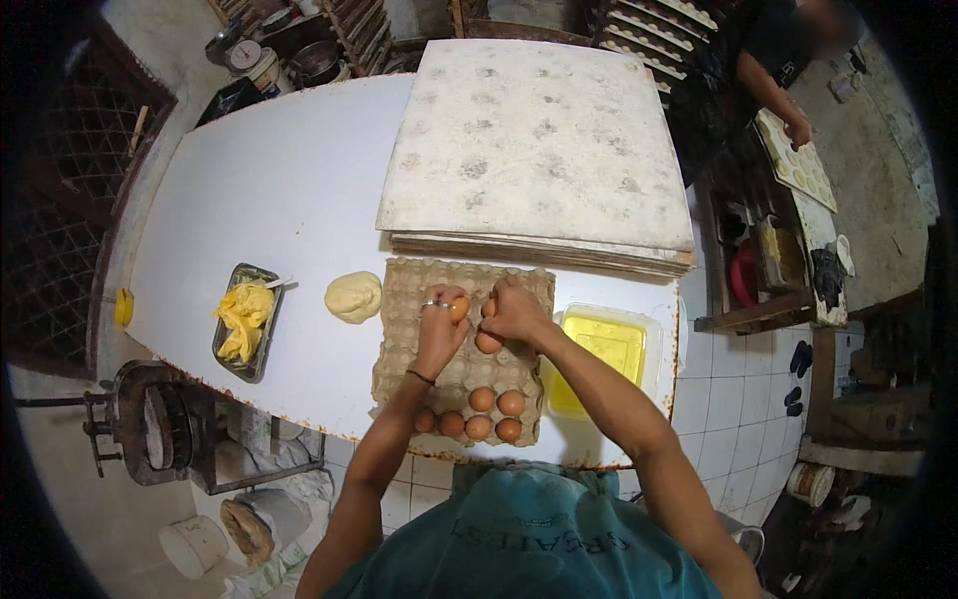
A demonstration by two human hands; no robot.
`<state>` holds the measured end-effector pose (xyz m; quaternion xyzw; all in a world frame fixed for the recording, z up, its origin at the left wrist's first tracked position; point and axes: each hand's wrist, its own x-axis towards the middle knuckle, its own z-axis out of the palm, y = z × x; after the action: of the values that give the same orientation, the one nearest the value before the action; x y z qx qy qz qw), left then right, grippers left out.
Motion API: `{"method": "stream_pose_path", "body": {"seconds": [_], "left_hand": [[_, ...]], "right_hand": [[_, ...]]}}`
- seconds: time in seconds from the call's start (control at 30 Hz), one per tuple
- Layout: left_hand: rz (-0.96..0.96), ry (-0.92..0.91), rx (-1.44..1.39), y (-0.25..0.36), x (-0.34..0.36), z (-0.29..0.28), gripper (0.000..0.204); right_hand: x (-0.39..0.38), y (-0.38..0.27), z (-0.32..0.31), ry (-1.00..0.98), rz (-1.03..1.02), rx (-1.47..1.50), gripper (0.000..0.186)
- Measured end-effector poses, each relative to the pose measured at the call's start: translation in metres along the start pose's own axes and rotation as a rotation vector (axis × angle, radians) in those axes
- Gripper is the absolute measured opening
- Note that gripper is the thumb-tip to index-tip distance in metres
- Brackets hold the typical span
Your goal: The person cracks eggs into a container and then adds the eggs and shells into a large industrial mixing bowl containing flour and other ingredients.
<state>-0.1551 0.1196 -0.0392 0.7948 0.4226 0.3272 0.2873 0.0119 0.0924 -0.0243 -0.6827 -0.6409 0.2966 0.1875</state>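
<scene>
A grey cardboard egg tray [464,371] lies near the table's front edge, with several brown eggs [482,399] in its nearest cups. Over its upper middle, my left hand [437,329] is closed round a bright orange, rounded egg [459,308]; whether its shell is whole I cannot tell. My right hand [514,311], just beside it, has its fingers round a brown egg [489,308], partly hidden by them. One more brown egg [488,342] sits right below that hand. Right of the tray, partly under my right forearm, stands a clear plastic tub [654,344] with yellow contents.
A pale dough ball [353,298] and a black tray [261,365] of yellow, butter-like paste lie to the left. Behind the egg tray rises a stack of floury boards [539,150]. At the far right, a person [773,85] reaches over a board of round pieces [798,165].
</scene>
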Motion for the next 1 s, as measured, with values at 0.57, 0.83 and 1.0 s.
{"method": "stream_pose_path", "body": {"seconds": [0.57, 0.83, 1.0], "left_hand": [[-0.904, -0.037, -1.547, 0.160, -0.029, 0.111, 0.012], [-1.053, -0.086, -1.601, 0.202, -0.031, 0.127, 0.020], [-1.119, -0.137, -1.686, 0.210, -0.033, 0.133, 0.019]], "right_hand": [[-0.174, 0.028, -0.051, 0.918, 0.025, 0.798, 0.044], [-0.204, 0.034, -0.067, 0.997, 0.100, 0.877, 0.044], [-0.205, 0.040, -0.078, 0.895, 0.155, 1.007, 0.042]]}}
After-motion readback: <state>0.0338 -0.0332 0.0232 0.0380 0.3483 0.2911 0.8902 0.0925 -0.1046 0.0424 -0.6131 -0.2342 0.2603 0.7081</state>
